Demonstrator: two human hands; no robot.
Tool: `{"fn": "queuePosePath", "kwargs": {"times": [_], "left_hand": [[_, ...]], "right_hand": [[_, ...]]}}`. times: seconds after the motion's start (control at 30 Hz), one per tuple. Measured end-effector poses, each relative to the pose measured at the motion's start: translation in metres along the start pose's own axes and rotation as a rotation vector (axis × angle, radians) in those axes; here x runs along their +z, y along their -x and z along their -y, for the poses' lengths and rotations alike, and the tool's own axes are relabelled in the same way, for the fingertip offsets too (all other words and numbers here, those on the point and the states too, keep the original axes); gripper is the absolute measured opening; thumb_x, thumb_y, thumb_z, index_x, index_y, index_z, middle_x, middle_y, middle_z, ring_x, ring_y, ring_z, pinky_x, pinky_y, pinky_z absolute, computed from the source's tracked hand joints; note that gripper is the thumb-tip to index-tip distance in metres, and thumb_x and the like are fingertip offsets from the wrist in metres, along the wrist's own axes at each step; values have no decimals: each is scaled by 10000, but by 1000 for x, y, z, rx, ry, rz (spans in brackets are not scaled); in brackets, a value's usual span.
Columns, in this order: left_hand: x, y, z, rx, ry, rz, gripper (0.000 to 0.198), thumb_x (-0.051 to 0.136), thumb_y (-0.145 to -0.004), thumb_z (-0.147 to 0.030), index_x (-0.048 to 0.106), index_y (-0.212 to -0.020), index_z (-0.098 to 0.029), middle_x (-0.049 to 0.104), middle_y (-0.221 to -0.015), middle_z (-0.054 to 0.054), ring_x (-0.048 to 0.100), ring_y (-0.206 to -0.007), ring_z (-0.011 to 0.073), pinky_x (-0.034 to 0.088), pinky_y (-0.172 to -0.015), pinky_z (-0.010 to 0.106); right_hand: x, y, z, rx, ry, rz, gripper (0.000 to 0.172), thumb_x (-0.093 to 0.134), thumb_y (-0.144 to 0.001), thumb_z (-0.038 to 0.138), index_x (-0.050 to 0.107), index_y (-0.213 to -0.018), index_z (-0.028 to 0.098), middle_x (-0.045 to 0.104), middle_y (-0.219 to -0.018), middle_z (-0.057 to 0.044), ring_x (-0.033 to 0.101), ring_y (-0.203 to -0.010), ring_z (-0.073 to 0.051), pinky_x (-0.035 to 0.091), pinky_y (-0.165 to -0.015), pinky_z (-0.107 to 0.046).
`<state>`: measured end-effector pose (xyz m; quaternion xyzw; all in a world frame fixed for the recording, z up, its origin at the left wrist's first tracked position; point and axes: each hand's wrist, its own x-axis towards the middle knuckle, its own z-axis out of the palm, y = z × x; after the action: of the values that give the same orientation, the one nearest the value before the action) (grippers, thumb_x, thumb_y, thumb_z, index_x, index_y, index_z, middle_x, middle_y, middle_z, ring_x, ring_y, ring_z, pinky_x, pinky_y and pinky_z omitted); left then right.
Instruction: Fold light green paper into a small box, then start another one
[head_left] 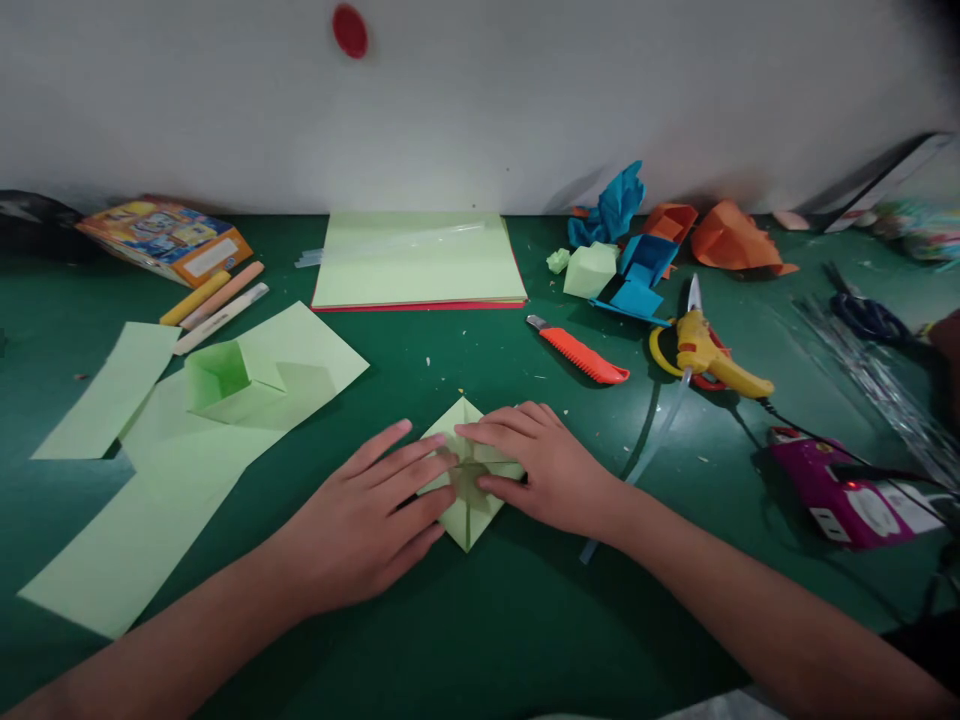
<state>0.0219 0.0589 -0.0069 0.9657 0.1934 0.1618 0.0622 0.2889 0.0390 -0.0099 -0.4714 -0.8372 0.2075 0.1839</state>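
Note:
A folded square of light green paper (468, 520) lies on the green table with one corner toward me, crease lines meeting near its middle. My left hand (375, 510) rests flat on its left side, fingers stretched and spread. From the right, my right hand (544, 465) lies over the paper's right side with its fingers extended onto the folds. Both hands cover parts of the sheet, so its left and right corners are partly hidden. To the left, a small folded green paper box (229, 380) sits on loose green sheets (180, 500).
A stack of green paper (420, 265) lies by the wall. Right of it are blue folded paper (641, 270), orange paper (735, 238), an orange box cutter (581, 352) and a yellow glue gun (705, 350) with its cord. Crayons (225, 297) and a purple box (847, 490) flank the work.

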Motion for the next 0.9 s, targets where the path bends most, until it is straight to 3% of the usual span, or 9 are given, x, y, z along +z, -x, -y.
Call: {"fn": "queuePosePath", "kwargs": {"times": [0.1,0.33,0.57,0.9], "left_hand": [[2,1,-2,-34,-9,-38,268,570,-1022,-328,707,-1235,-239,651,-1434,45,527,-1405,264,131,-1301,490],[-3,-1,-4,38,-94,-105,231,567,-1003,-218,722,-1172,-191,745,-1223,67,654,-1135,244,402,-1070,419],[-5,-5,-1,184,25,32,298,490,-1034,-177,688,-1256,-189,742,-1189,41,659,-1061,216,465,-957,384],[-7,-5,1,232,69,131,376,524,-1008,-207,628,-1368,-244,662,-1410,7,607,-1134,243,394,-998,426]], "right_hand": [[0,-2,2,15,24,4,480,693,-956,266,569,-1419,260,661,-1316,-81,570,-1093,-267,429,-923,-434],[1,-4,4,31,36,-11,430,700,-949,265,614,-1370,268,668,-1281,-69,571,-1068,-258,421,-900,-422],[0,-6,2,42,55,13,425,683,-975,386,617,-1380,279,660,-1278,-64,569,-1057,-252,413,-894,-419],[2,-9,2,40,80,5,426,689,-971,427,628,-1363,274,668,-1259,-73,568,-1030,-254,394,-875,-406]]}}
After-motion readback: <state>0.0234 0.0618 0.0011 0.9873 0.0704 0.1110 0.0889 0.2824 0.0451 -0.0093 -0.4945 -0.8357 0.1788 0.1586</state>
